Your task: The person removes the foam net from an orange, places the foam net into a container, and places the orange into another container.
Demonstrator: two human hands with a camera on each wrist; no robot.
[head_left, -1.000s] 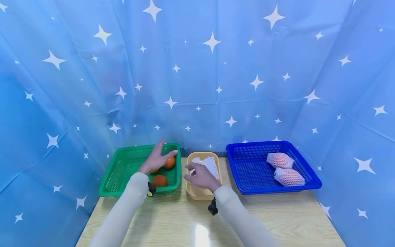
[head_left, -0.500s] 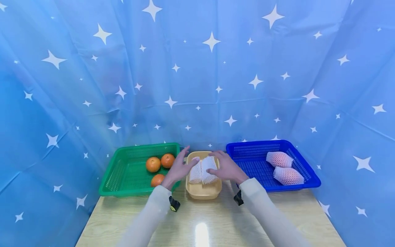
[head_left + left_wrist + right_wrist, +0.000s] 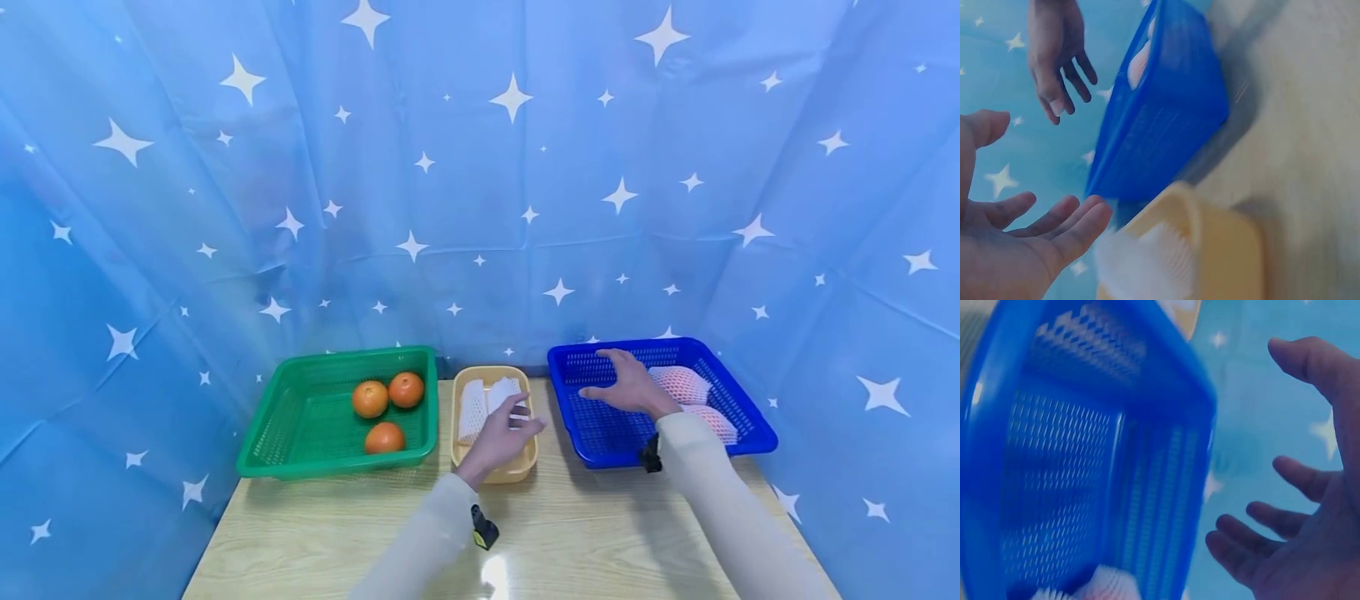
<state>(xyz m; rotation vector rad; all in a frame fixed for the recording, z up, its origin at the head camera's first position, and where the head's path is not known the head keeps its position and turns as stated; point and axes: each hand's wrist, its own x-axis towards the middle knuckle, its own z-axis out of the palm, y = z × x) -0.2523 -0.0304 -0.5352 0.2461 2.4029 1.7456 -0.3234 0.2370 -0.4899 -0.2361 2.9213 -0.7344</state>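
Note:
My left hand (image 3: 501, 439) hovers over the small yellow tray (image 3: 495, 477), fingers relaxed and holding nothing. In that tray lie white foam net sleeves (image 3: 472, 412), partly covered by this hand in the head view. Over the blue basket (image 3: 600, 457) is my right hand (image 3: 628, 385), its fingers spread and nothing in them. Two round fruits in pinkish foam nets, an upper one (image 3: 684, 385) and a lower one (image 3: 716, 423), sit at that basket's right side, partly behind the right hand and sleeve. The left wrist view shows the yellow tray (image 3: 1229, 250) just beyond the left fingertips.
A green basket (image 3: 300, 471) stands at the left with three orange fruits (image 3: 385, 437) in its right part. All three containers are on a light wooden table (image 3: 337, 533). A blue star-patterned curtain (image 3: 450, 183) hangs close behind and at both sides.
Both hands have moved rightward: the left from over the green basket to the yellow tray, the right from the yellow tray to over the blue basket. The fruits have stayed in place.

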